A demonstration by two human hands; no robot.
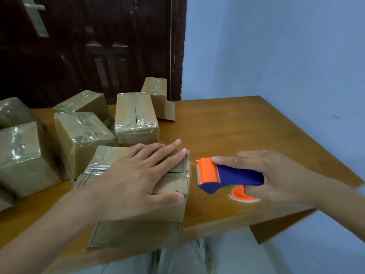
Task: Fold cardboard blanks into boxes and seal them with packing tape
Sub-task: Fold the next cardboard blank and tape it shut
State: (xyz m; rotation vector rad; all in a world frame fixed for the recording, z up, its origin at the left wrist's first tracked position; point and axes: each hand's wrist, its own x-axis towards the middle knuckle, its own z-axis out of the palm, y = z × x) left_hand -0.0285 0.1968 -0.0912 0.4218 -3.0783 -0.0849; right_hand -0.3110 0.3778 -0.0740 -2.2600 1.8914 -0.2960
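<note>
Wooden table (227, 123), blue wall behind. Your left hand (136, 175) lies flat, fingers straight, pressing box (173, 186) flaps. Your right hand (276, 175) grips tape dispenser (229, 175) just beside box edge. Sealed boxes (136, 117) behind. Risk: lift palm early, flaps spring, tape wrinkles.

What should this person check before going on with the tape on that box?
1. Flaps held shut: ok, left hand presses flat on the box.
2. Tape dispenser held firmly: ok, right hand has its grip round it.
3. Tape strip still joined to the box: cannot tell, only a faint glint at the box edge.
4. Top seam fully taped: cannot tell, hand covers it.
5. Room on the table beside the box: ok.
</note>
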